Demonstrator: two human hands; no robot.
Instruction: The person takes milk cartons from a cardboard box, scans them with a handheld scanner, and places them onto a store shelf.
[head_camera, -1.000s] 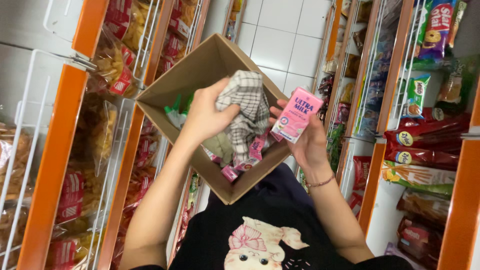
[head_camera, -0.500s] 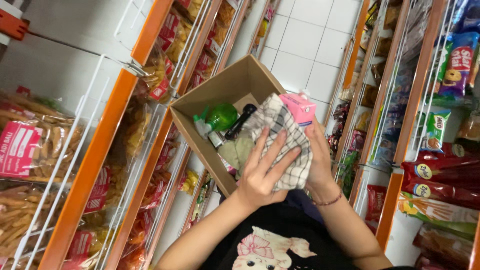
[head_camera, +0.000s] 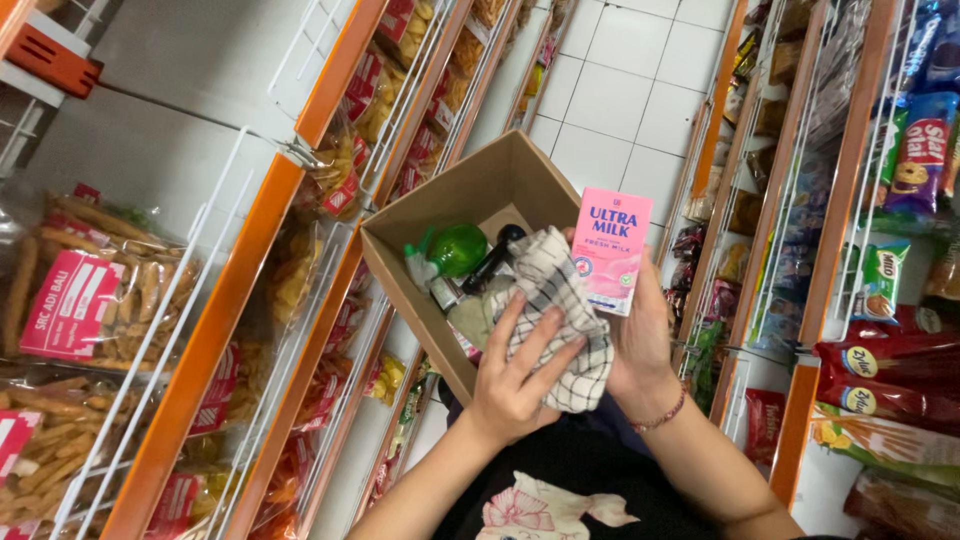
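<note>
My right hand (head_camera: 645, 350) grips a small pink milk carton (head_camera: 610, 250) from below and holds it upright over an open cardboard box (head_camera: 470, 195). Against the carton's left side, my left hand (head_camera: 515, 380) presses a black-and-white checkered cloth (head_camera: 560, 320), fingers spread over the fabric. Inside the box lie a green bottle (head_camera: 458, 248), a black bottle (head_camera: 497, 258) and other small packs, partly hidden by the cloth. A beaded bracelet (head_camera: 660, 415) is on my right wrist.
Orange-edged wire shelves (head_camera: 230, 330) with snack bags run along the left. More shelves with packaged snacks (head_camera: 880, 370) stand on the right. A white tiled floor (head_camera: 630, 90) runs down the narrow aisle between them.
The pink carton has risen from behind the cloth and now stands clear above it. My left hand has slid lower on the cloth.
</note>
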